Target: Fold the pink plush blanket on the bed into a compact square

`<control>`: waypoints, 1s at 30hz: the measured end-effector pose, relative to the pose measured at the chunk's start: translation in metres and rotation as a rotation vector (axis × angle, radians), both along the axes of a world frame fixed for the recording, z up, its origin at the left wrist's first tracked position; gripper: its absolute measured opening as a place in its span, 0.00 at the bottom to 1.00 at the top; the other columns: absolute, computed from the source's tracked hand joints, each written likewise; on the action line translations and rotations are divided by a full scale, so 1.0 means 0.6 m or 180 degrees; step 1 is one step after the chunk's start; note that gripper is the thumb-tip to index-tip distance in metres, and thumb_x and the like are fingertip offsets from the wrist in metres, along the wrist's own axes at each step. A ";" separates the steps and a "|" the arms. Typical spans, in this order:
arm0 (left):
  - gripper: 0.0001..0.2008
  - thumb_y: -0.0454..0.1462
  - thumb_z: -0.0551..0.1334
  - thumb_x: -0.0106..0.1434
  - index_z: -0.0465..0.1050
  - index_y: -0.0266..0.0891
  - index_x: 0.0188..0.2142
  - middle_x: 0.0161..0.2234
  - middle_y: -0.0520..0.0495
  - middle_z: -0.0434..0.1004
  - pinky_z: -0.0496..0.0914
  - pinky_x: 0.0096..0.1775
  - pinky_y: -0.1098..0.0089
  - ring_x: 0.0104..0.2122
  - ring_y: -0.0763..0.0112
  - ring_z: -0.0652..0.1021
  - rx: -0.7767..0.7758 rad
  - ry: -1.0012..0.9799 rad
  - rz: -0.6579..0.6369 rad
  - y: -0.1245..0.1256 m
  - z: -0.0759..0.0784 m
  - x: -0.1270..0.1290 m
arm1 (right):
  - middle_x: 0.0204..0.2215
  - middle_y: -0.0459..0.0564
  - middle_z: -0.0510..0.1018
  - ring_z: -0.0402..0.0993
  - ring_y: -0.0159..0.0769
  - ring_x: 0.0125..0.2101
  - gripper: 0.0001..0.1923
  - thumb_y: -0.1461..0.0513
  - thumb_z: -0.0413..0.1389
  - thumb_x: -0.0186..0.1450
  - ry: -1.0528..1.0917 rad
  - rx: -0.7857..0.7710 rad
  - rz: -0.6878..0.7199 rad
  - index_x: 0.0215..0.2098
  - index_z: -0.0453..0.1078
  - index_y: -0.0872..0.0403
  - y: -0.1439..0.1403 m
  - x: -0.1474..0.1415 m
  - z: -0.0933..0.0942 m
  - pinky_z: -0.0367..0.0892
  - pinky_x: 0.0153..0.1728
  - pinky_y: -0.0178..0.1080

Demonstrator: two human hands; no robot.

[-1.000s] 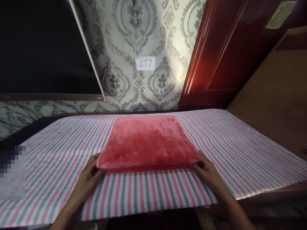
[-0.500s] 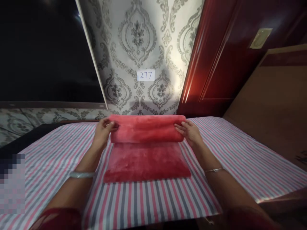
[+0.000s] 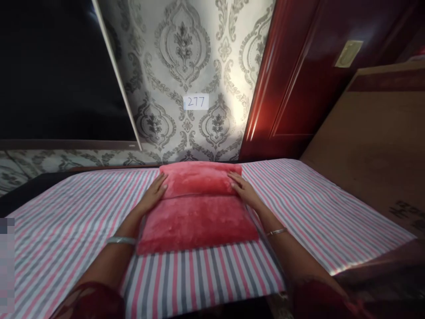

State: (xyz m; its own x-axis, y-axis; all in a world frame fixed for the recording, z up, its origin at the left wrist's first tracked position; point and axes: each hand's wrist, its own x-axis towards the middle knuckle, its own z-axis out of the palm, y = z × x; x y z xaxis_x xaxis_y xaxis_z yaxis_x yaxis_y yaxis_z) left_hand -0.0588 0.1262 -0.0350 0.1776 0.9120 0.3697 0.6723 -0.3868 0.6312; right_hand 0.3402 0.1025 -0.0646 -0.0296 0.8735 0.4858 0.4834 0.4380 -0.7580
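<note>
A plush pinkish-red cloth (image 3: 199, 221), thick and soft-looking, lies folded on a striped sheet (image 3: 199, 281). Its far part is doubled over into a raised flap, with a crease running across the middle. My left hand (image 3: 155, 192) rests against the flap's left end, fingers stretched out. On the opposite end, my right hand (image 3: 244, 188) lies with its fingers spread on the plush surface. Neither hand grips the cloth. What lies under the folded layers is hidden.
Behind the sheet stands a patterned wall with a paper label (image 3: 195, 102) reading 277. A large dark screen (image 3: 63, 75) is at the left. On the right are a dark red wooden panel (image 3: 299, 79) and a big cardboard box (image 3: 372, 133).
The far flap, held up by both hands before, now lies down on the cloth. My fingers have let go of its ends and flattened against it. The view has shifted slightly.
</note>
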 end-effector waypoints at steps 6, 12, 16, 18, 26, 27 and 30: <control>0.33 0.60 0.60 0.53 0.77 0.38 0.47 0.38 0.42 0.83 0.76 0.38 0.63 0.37 0.57 0.82 -0.0530 -0.0445 0.0888 -0.121 -0.024 -0.058 | 0.38 0.51 0.83 0.78 0.46 0.41 0.18 0.51 0.57 0.61 0.0889 -0.0649 -0.0535 0.45 0.77 0.51 -0.150 0.032 -0.041 0.71 0.46 0.49; 0.26 0.63 0.62 0.51 0.76 0.44 0.29 0.23 0.51 0.78 0.69 0.28 0.69 0.26 0.62 0.77 -0.0605 -0.0305 0.1256 -0.228 -0.041 -0.039 | 0.32 0.49 0.81 0.76 0.45 0.35 0.14 0.50 0.60 0.60 0.0874 -0.0961 -0.0567 0.37 0.77 0.49 -0.219 0.010 -0.055 0.69 0.39 0.45; 0.27 0.62 0.65 0.49 0.76 0.43 0.33 0.29 0.50 0.80 0.72 0.32 0.69 0.30 0.61 0.79 -0.0697 -0.0843 0.1052 -0.243 -0.027 -0.027 | 0.23 0.46 0.76 0.71 0.40 0.26 0.16 0.48 0.63 0.57 0.1187 -0.1261 -0.0524 0.33 0.75 0.50 -0.211 0.001 -0.048 0.64 0.29 0.41; 0.27 0.62 0.66 0.48 0.76 0.43 0.34 0.31 0.50 0.81 0.73 0.34 0.69 0.32 0.61 0.79 -0.0748 -0.1013 0.1000 -0.244 -0.025 -0.028 | 0.21 0.44 0.73 0.67 0.37 0.24 0.17 0.47 0.65 0.55 0.1332 -0.1300 -0.0457 0.30 0.73 0.50 -0.212 -0.002 -0.044 0.61 0.27 0.39; 0.27 0.63 0.60 0.53 0.69 0.44 0.21 0.20 0.53 0.69 0.67 0.27 0.71 0.24 0.67 0.71 -0.0486 -0.0405 0.0771 -0.252 -0.026 -0.028 | 0.20 0.42 0.72 0.61 0.29 0.20 0.18 0.49 0.69 0.52 0.2347 -0.1474 -0.0128 0.31 0.74 0.52 -0.240 0.004 -0.025 0.56 0.23 0.34; 0.26 0.63 0.60 0.53 0.69 0.44 0.21 0.20 0.53 0.71 0.68 0.27 0.71 0.24 0.66 0.73 -0.0532 -0.0435 0.0780 -0.252 -0.023 -0.027 | 0.20 0.41 0.73 0.60 0.28 0.19 0.17 0.50 0.69 0.52 0.2352 -0.1533 -0.0079 0.33 0.76 0.52 -0.240 0.007 -0.025 0.54 0.22 0.34; 0.27 0.64 0.61 0.50 0.73 0.45 0.24 0.23 0.51 0.77 0.71 0.29 0.68 0.27 0.61 0.76 -0.0805 -0.0637 0.0869 -0.253 -0.014 -0.027 | 0.23 0.42 0.77 0.63 0.28 0.19 0.17 0.53 0.69 0.52 0.2221 -0.1686 0.0082 0.37 0.77 0.51 -0.238 0.010 -0.025 0.55 0.21 0.33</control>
